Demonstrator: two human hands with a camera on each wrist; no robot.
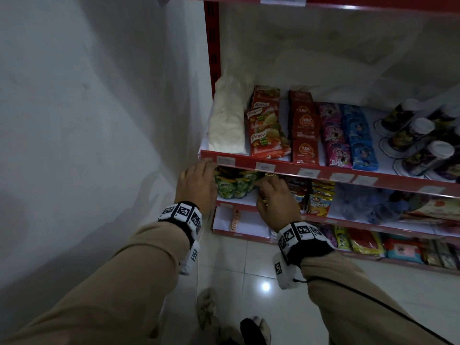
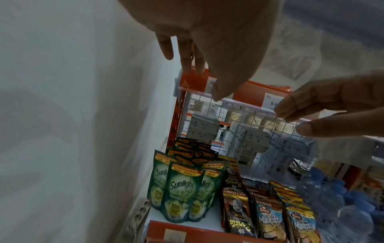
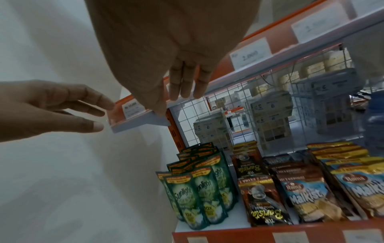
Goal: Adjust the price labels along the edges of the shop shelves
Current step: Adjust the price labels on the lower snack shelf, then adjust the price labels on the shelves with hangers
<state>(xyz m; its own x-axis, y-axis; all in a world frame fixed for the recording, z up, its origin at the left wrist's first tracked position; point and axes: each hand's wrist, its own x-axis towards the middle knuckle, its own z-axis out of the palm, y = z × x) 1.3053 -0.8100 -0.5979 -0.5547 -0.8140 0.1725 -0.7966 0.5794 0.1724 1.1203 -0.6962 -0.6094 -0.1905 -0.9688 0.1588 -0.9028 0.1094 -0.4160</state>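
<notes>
Both my hands are out at the red shelf edge: my left hand with straight fingers at its end by the wall, my right hand just below the rail, fingers relaxed, neither holding anything. Beyond them, the leftmost price label sits in the rail. It looks like light, thin card, easily creased, so I'd slide it by its edge.
</notes>
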